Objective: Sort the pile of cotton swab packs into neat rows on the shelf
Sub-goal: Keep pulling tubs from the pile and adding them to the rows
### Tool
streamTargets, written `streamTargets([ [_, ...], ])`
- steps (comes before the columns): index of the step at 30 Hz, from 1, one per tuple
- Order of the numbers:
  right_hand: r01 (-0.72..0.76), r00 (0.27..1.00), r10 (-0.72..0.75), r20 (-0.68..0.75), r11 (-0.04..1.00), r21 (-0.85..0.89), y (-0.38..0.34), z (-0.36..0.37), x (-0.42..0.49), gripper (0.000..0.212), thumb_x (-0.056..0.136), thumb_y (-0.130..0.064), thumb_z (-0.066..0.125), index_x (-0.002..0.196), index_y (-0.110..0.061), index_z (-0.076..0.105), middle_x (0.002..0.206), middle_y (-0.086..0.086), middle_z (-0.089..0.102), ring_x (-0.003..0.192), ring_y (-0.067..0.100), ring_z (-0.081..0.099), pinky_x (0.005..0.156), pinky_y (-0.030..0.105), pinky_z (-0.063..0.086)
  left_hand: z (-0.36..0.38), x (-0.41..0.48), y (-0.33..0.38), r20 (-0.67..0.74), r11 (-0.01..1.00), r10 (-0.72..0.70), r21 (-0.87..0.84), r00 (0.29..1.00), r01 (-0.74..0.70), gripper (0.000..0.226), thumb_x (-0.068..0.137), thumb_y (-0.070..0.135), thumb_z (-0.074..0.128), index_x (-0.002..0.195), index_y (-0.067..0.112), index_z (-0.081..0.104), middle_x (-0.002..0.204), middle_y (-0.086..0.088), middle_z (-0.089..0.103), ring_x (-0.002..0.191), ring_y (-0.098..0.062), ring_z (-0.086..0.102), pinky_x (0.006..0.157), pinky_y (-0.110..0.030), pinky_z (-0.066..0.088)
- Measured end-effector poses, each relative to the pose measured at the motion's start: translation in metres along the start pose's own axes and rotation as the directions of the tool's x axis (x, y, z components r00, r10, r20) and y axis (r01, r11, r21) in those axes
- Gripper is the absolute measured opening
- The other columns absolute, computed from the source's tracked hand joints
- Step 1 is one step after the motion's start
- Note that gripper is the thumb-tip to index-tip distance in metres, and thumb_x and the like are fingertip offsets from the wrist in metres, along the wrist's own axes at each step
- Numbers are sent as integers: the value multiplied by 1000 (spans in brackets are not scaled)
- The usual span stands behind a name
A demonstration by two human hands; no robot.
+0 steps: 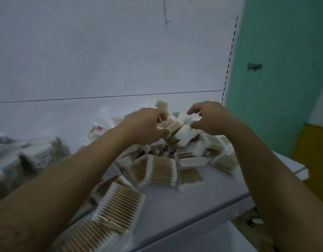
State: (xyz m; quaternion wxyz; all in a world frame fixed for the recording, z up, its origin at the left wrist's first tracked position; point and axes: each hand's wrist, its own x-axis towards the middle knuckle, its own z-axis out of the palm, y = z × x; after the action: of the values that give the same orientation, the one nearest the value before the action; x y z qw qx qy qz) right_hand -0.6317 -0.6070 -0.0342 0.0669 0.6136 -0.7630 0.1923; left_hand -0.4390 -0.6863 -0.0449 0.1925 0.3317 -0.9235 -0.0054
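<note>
A loose pile of cotton swab packs (162,166), clear wrappers with wooden sticks and white tips, lies across the white shelf (193,199). Both arms reach over it to the top of the heap. My left hand (146,124) has curled fingers and thumb at the left edge of a pack (175,124) on top. My right hand (209,118) hovers at that pack's right side with fingers and thumb curved apart around its white tips; I cannot see whether it touches. More packs (117,206) lie near the front left.
Blurred boxed goods (29,157) crowd the shelf's left side. The white back panel (102,60) rises behind the pile, with a slotted upright (229,57) at its right. A teal wall (284,70) stands beyond. The shelf's front edge (220,208) runs diagonally.
</note>
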Motion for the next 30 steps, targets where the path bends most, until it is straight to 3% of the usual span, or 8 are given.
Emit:
streamTargets([
  [5,-97,995,97,-1,995,1,16,-2,-17,41,86,-26,72,125,-23,61,129,2,59,115,19,55,93,30,44,9,12,17,53,995,104,1,993,-104,45,86,48,64,123,26,55,120,4,62,106,-18,56,92,-40,49],
  [9,-172,985,172,0,985,-32,35,-11,-27,42,85,-23,73,125,-22,61,129,3,60,114,20,57,92,30,44,13,18,28,74,982,186,19,980,-188,44,87,49,62,123,25,55,121,3,61,107,-18,55,90,-37,48],
  [15,-175,984,176,23,984,-45,71,-14,-21,43,85,-20,73,126,-19,61,129,4,60,112,21,58,90,28,42,24,30,45,56,979,201,16,978,-202,46,85,54,61,123,28,54,121,4,59,105,-16,55,91,-40,48],
  [19,-133,991,133,20,991,15,100,-5,-7,41,86,-20,71,126,-20,60,129,3,59,112,20,58,93,29,45,34,49,63,78,979,153,121,985,-161,50,87,58,56,126,28,52,123,6,58,108,-16,54,89,-35,47],
  [25,7,998,-13,67,996,87,148,12,28,43,85,-21,72,126,-17,61,127,7,60,108,20,58,93,30,45,48,90,88,70,985,-1,171,998,-11,47,89,53,57,128,28,51,127,4,57,109,-16,53,92,-39,48],
  [30,93,989,-111,94,979,183,167,25,64,42,88,-24,69,128,-15,59,128,7,58,106,19,56,84,25,40,62,104,95,37,958,-135,260,990,121,49,90,55,52,132,28,48,133,2,55,116,-22,53,98,-43,44],
])
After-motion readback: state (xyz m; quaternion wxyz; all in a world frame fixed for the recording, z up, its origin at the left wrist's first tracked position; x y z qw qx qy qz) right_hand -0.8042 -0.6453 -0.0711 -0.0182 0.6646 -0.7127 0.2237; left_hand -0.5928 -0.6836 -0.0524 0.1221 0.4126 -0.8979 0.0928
